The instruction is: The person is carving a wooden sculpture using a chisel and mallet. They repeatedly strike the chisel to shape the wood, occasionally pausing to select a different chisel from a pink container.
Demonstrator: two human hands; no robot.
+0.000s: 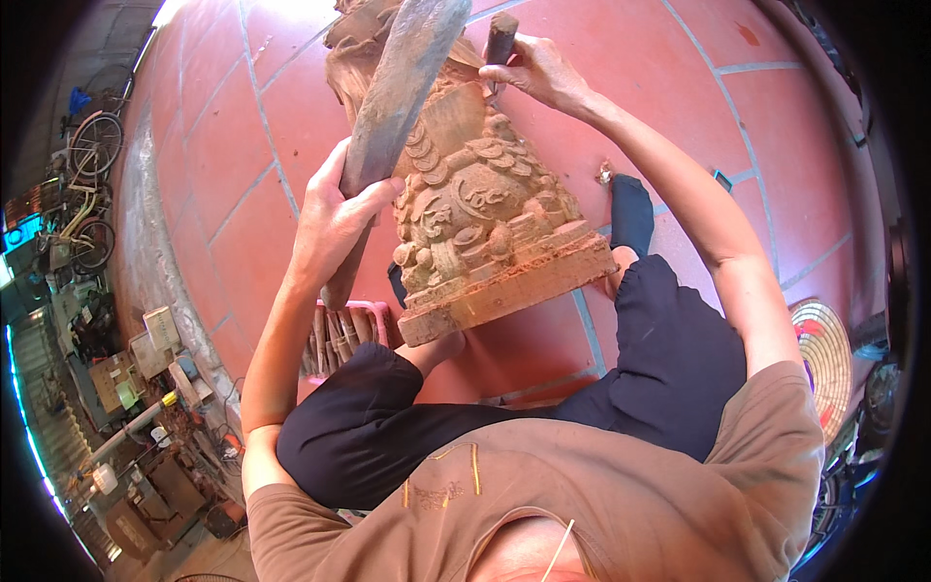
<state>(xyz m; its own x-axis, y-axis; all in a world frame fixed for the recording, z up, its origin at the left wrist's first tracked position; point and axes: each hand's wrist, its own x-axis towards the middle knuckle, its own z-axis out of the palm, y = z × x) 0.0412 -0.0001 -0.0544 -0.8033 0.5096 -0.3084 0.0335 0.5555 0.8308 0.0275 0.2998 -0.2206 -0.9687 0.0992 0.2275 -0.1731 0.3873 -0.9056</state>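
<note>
A brown carved wooden statue (456, 209) with rows of coin and pot shapes lies on the floor between my legs, its square base toward me. In my left hand (335, 213) is a long, flat wooden mallet (402, 87), held slantwise over the statue's left side and hiding part of it. My right hand (548, 76) grips the dark handle of a chisel (501, 39) at the statue's upper right. The chisel's blade is mostly hidden behind my fingers, so I cannot tell whether its edge touches the wood.
A pink basket (380, 312) of wooden-handled tools stands by my left knee. Red floor tiles (223, 126) surround the statue. Bicycles (92, 184) and piled boxes (160, 330) line the far left. A round woven hat (824, 364) lies at the right.
</note>
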